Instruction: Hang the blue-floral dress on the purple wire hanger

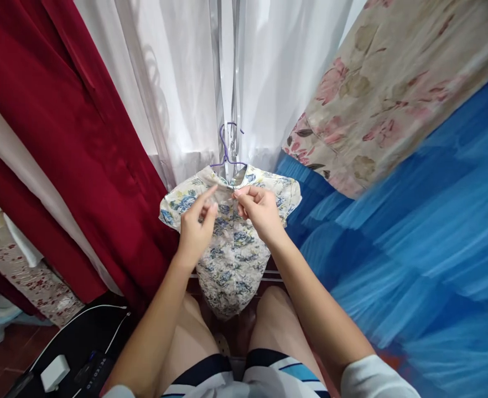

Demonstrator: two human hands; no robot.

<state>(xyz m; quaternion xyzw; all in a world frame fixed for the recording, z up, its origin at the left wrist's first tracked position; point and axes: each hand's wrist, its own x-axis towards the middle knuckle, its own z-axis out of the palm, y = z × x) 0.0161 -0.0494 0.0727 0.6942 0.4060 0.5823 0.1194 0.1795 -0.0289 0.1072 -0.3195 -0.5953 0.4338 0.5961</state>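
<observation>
A short-sleeved white floral dress (235, 260) with blue and yellow blooms hangs in front of me on a purple hanger (224, 149). A seam runs down its middle from the neckline. My right hand (260, 207) is closed in a pinch at the right of the neckline, thumb against index finger, on the dress's edge. Just left of the seam, my left hand (199, 224) has its index finger stretched towards the neckline and its thumb apart, with the other fingers curled. Nothing shows in that hand, and its fingertip is slightly blurred.
White curtains (177, 72) with hanging ribbons stand behind the hanger. Red cloth (78, 127) hangs at left, blue tulle (414, 237) and a pink-flowered cloth (377, 110) at right. A white charger (55, 373) and cables lie on a black surface at lower left.
</observation>
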